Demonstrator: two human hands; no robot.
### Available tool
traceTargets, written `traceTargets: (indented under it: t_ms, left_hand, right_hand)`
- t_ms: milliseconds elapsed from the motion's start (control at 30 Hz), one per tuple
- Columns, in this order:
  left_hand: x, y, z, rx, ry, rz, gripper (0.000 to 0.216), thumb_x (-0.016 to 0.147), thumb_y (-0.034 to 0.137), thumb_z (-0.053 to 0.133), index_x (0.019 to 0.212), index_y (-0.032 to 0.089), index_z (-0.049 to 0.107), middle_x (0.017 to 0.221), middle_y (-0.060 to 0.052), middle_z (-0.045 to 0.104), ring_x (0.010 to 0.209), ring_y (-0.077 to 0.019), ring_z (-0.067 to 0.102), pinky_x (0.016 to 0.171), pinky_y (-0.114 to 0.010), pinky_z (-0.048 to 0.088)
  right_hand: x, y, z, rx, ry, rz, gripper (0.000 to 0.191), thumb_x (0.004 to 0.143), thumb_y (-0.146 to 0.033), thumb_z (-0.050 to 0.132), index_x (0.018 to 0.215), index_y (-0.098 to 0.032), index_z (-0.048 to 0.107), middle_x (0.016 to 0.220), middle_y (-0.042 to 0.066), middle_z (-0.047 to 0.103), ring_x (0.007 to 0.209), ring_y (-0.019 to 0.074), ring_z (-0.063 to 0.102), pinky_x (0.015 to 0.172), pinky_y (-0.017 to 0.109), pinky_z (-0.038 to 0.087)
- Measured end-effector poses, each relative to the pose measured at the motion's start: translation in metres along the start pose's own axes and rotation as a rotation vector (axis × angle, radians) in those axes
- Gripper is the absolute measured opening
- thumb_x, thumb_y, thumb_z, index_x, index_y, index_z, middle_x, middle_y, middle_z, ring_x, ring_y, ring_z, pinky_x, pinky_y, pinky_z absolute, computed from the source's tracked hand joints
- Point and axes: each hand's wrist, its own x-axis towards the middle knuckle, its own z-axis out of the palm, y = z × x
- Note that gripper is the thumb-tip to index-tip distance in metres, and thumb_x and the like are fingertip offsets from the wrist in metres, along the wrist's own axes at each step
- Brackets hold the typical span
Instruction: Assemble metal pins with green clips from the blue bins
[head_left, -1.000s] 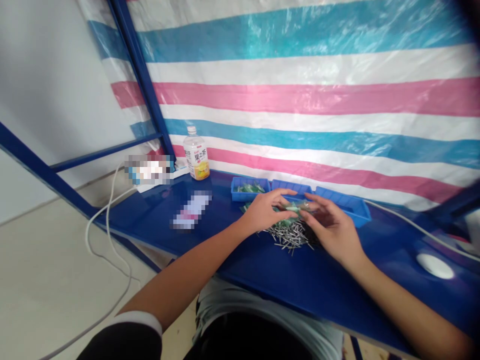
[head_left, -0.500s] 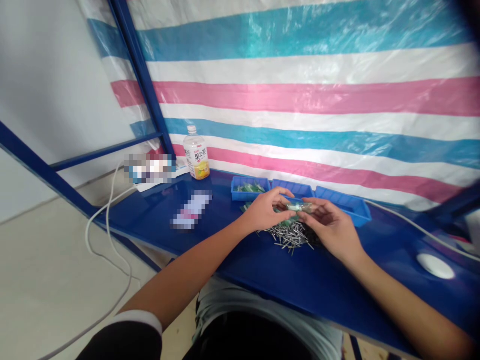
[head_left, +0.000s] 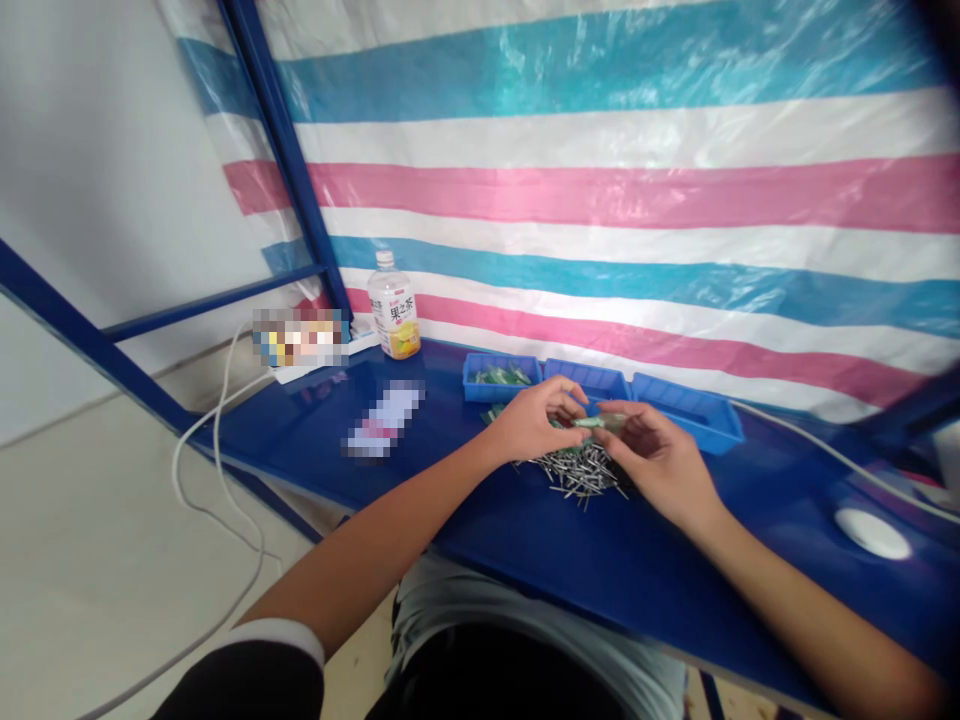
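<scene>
My left hand (head_left: 534, 422) and my right hand (head_left: 660, 458) meet above a pile of thin metal pins (head_left: 579, 472) on the blue table (head_left: 525, 540). Both hands pinch a small green part (head_left: 596, 422) between their fingertips, left from the left end, right from the right end. More green parts lie under the left hand. A blue bin (head_left: 501, 378) just behind the hands holds further green parts.
Two more blue bins (head_left: 686, 410) stand in a row at the back. A juice bottle (head_left: 393, 318) and a power strip with a white cable (head_left: 217, 440) sit at the far left. A white round object (head_left: 872, 532) lies at the right. A striped tarp hangs behind.
Both hands have curled their fingers in from a spread pose and now pinch the small green part, lifted slightly above the pin pile. The arms have barely shifted.
</scene>
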Motion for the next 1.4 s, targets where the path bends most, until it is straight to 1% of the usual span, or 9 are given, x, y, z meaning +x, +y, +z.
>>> traceTargets:
  t_ms: [133,533,767,933,1100,1167,1233,1300,1400]
  left_hand:
    - [-0.001,0.002,-0.001,0.02,0.003,-0.01,0.042,0.086,0.028,0.082,0.122,0.019,0.062,0.106,-0.01,0.08,0.09,-0.0189,0.077,0.085,-0.036,0.06]
    - [0.002,0.007,-0.005,-0.083,0.08,-0.156,0.058,0.077,0.033,0.092,0.128,0.017,0.07,0.097,-0.01,0.08,0.085,-0.0204,0.077,0.081,-0.036,0.061]
    - [0.004,0.0,-0.005,-0.143,0.111,-0.159,0.059,0.074,0.038,0.095,0.123,0.017,0.072,0.099,-0.01,0.08,0.086,-0.0198,0.077,0.082,-0.036,0.062]
    - [0.004,-0.001,-0.005,-0.137,0.106,-0.143,0.057,0.076,0.034,0.095,0.125,0.017,0.072,0.101,-0.01,0.08,0.088,-0.0196,0.077,0.084,-0.036,0.063]
    - [0.005,0.0,0.001,0.072,0.256,-0.005,0.027,0.088,0.038,0.086,0.106,0.019,0.08,0.118,-0.013,0.078,0.102,-0.0217,0.076,0.089,-0.039,0.065]
    - [0.004,0.002,0.004,0.129,0.255,0.026,0.026,0.09,0.042,0.083,0.104,0.02,0.082,0.118,-0.012,0.077,0.102,-0.0212,0.076,0.091,-0.04,0.065]
    - [0.002,0.003,0.007,0.078,0.194,0.029,0.034,0.088,0.044,0.085,0.111,0.019,0.082,0.12,-0.013,0.077,0.104,-0.0223,0.077,0.094,-0.042,0.066]
    - [0.0,0.004,0.01,0.01,0.134,0.04,0.046,0.083,0.044,0.09,0.12,0.018,0.08,0.129,-0.014,0.076,0.112,-0.0251,0.076,0.101,-0.044,0.065]
    - [-0.001,0.004,0.009,0.022,0.14,0.048,0.055,0.08,0.042,0.093,0.127,0.018,0.077,0.133,-0.015,0.075,0.116,-0.0266,0.075,0.108,-0.047,0.062]
  right_hand:
    - [0.001,0.001,-0.001,0.013,0.018,0.0,0.04,0.088,-0.051,0.087,0.116,-0.025,0.075,0.114,0.009,0.082,0.102,0.0262,0.079,0.095,0.042,0.065]
    - [0.007,-0.007,-0.004,0.124,0.099,0.101,0.058,0.066,-0.057,0.101,0.107,-0.023,0.079,0.095,0.009,0.085,0.088,0.0272,0.082,0.087,0.043,0.068]
    - [0.006,-0.005,-0.003,0.129,0.122,0.098,0.051,0.072,-0.057,0.098,0.105,-0.024,0.077,0.096,0.008,0.085,0.086,0.0259,0.081,0.084,0.041,0.068]
    - [0.006,-0.005,-0.003,0.076,0.096,0.092,0.05,0.071,-0.059,0.097,0.101,-0.024,0.077,0.086,0.006,0.082,0.075,0.0242,0.077,0.076,0.039,0.066]
    - [0.009,-0.003,-0.006,-0.01,0.232,0.058,0.04,0.079,-0.055,0.092,0.096,-0.025,0.073,0.084,0.002,0.075,0.062,0.0174,0.067,0.062,0.033,0.063]
    - [0.009,-0.001,-0.006,-0.037,0.271,0.026,0.038,0.081,-0.054,0.091,0.092,-0.024,0.069,0.086,0.002,0.072,0.06,0.0155,0.065,0.058,0.031,0.062]
    - [0.008,0.001,-0.005,-0.043,0.239,-0.01,0.038,0.082,-0.052,0.09,0.093,-0.024,0.068,0.093,0.003,0.072,0.069,0.0167,0.069,0.065,0.032,0.065]
    - [0.006,0.003,-0.003,-0.042,0.143,-0.056,0.036,0.084,-0.05,0.089,0.1,-0.024,0.071,0.104,0.005,0.074,0.089,0.0212,0.075,0.083,0.037,0.068]
    - [0.003,0.002,-0.001,-0.044,-0.005,-0.115,0.035,0.088,-0.046,0.086,0.116,-0.026,0.075,0.128,0.009,0.073,0.114,0.0264,0.075,0.106,0.046,0.063]
